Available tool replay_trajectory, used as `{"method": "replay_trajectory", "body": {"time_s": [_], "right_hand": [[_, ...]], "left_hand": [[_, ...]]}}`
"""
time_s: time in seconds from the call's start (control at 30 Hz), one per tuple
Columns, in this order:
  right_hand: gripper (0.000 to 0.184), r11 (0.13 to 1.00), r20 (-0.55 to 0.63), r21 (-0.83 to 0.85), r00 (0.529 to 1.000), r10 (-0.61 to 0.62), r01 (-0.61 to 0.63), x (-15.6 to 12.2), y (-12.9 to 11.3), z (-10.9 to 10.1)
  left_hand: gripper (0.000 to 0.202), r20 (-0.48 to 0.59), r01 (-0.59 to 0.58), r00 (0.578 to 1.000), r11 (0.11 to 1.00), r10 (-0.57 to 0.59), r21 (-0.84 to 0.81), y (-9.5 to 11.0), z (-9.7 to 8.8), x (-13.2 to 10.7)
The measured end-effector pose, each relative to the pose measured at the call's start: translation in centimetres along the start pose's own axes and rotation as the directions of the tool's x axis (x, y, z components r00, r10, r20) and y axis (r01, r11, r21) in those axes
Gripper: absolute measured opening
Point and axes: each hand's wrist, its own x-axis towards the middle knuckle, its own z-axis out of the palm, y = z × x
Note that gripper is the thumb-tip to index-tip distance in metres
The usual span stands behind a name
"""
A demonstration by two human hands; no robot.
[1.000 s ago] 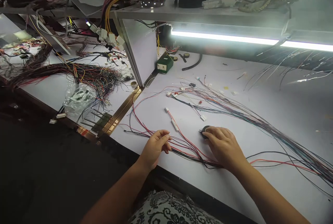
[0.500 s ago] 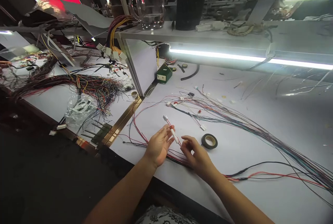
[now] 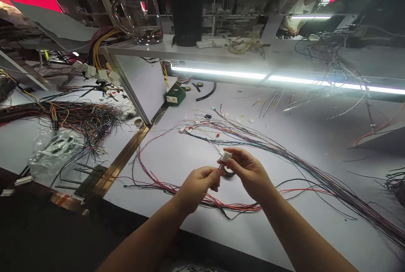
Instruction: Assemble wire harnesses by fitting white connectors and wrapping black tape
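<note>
Between thumb and fingers, my right hand (image 3: 249, 173) grips a white plastic connector (image 3: 225, 156). My left hand (image 3: 204, 183) is closed in a pinch on thin red wires (image 3: 220, 166) just below that connector. Both hands are held close together above the table. A roll of black tape (image 3: 228, 173) lies behind them, partly covered by the fingers. Under my wrists runs a bundle of red and black wires (image 3: 234, 207) along the front of the table.
A long wire bundle (image 3: 284, 154) crosses the white table to the right. Further back are a green box (image 3: 176, 95) and a black tube (image 3: 207, 94). A glass jug (image 3: 142, 14) stands on the shelf. Tangled wires (image 3: 79, 116) lie on the left bench.
The view has swung to the right. My left hand has gone from open fingers to a pinch on the red wires, and my right hand has taken hold of a white connector.
</note>
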Motion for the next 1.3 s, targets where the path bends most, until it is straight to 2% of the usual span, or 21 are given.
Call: {"method": "replay_trajectory", "body": {"time_s": [0.03,0.1,0.13,0.2,0.27,0.3,0.33,0.4,0.43,0.47,0.53,0.57,0.6,0.67,0.77,0.87,0.93,1.03,1.1,1.17,1.3], "right_hand": [[0.037,1.000,0.009,-0.006,1.000,0.005,-0.005,0.0,0.3,-0.5],[0.042,0.976,0.010,-0.213,0.999,-0.046,0.047,-0.2,1.7,-1.7],[0.044,0.920,0.023,-0.379,0.995,-0.099,0.101,-0.4,2.6,-2.4],[0.042,0.714,0.119,-0.665,0.975,-0.190,0.220,-0.7,4.8,-3.8],[0.036,0.553,0.243,-0.771,0.949,-0.202,0.315,-1.1,6.7,-4.7],[0.034,0.543,0.266,-0.772,0.944,-0.196,0.330,-1.3,7.4,-4.8],[0.033,0.586,0.248,-0.749,0.951,-0.186,0.310,-1.5,7.8,-4.9],[0.030,0.798,0.120,-0.577,0.984,-0.128,0.174,-1.8,7.8,-4.4],[0.029,0.910,0.047,-0.409,0.997,-0.063,0.076,-2.0,7.5,-4.1],[0.030,0.978,-0.005,-0.207,1.000,0.022,-0.023,-2.1,7.1,-3.6],[0.032,0.975,-0.011,0.134,0.984,0.180,-0.177,-2.2,6.2,-2.8],[0.032,0.950,0.012,0.211,0.972,0.233,-0.230,-2.1,5.9,-2.5],[0.033,0.941,0.034,0.209,0.963,0.267,-0.268,-2.0,5.8,-2.2],[0.032,0.967,0.017,-0.025,0.967,0.255,-0.254,-1.4,6.2,-2.0],[0.031,0.880,-0.083,-0.463,0.994,0.073,-0.104,-0.4,7.6,-2.5],[0.027,0.800,-0.107,-0.600,0.991,-0.076,-0.003,-0.4,8.8,-3.3],[0.027,0.708,-0.036,-0.698,0.982,-0.184,0.107,-1.3,9.4,-3.7],[0.028,0.513,0.178,-0.803,0.944,-0.279,0.303,-3.0,10.1,-4.0],[0.031,0.459,0.247,-0.808,0.920,-0.305,0.369,-3.7,10.5,-3.9],[0.031,0.495,0.197,-0.798,0.925,-0.325,0.344,-4.0,10.6,-3.8],[0.035,0.712,0.034,-0.670,0.966,-0.255,0.211,-4.1,9.3,-3.1]], "left_hand": [[0.032,-0.017,0.033,0.999,0.998,-0.034,-0.048,-0.3,0.0,0.1],[0.032,-0.067,0.100,0.992,0.985,-0.110,-0.137,-1.0,-0.3,0.4],[0.032,-0.088,0.125,0.986,0.977,-0.142,-0.171,-1.3,-0.6,0.5],[0.034,-0.117,0.152,0.977,0.967,-0.178,-0.202,-2.1,-1.1,0.8],[0.037,-0.131,0.168,0.972,0.964,-0.197,-0.207,-2.9,-1.5,1.0],[0.039,-0.139,0.173,0.970,0.966,-0.201,-0.193,-3.2,-1.6,1.0],[0.040,-0.149,0.173,0.969,0.971,-0.198,-0.163,-3.5,-1.6,1.0],[0.040,-0.160,0.144,0.975,0.988,-0.152,-0.059,-4.0,-1.5,1.0],[0.040,-0.153,0.118,0.981,0.993,-0.118,-0.004,-4.2,-1.4,1.0],[0.040,-0.138,0.091,0.987,0.995,-0.086,0.036,-4.4,-1.3,0.9],[0.042,-0.093,0.055,0.994,0.997,-0.050,0.054,-4.5,-1.2,0.9],[0.045,-0.068,0.046,0.997,0.998,-0.043,0.046,-4.5,-1.1,0.9],[0.047,-0.045,0.041,0.998,0.998,-0.039,0.041,-4.5,-1.1,0.9],[0.048,-0.015,0.037,0.999,0.998,-0.036,0.058,-4.5,-1.1,1.1],[0.040,-0.053,0.060,0.997,0.996,-0.056,0.070,-4.8,-1.1,1.3],[0.037,-0.126,0.077,0.989,0.997,-0.075,0.011,-5.3,-1.3,1.4],[0.037,-0.151,0.072,0.986,0.997,-0.073,-0.008,-5.7,-1.4,1.4],[0.037,-0.183,0.070,0.981,0.997,-0.067,0.010,-5.8,-1.3,1.4],[0.036,-0.191,0.064,0.980,0.997,-0.056,0.038,-5.7,-1.1,1.4],[0.036,-0.164,0.061,0.985,0.995,-0.048,0.074,-5.5,-0.8,1.3],[0.038,-0.120,0.040,0.993,0.990,-0.024,0.133,-5.0,-0.4,1.0]]}}
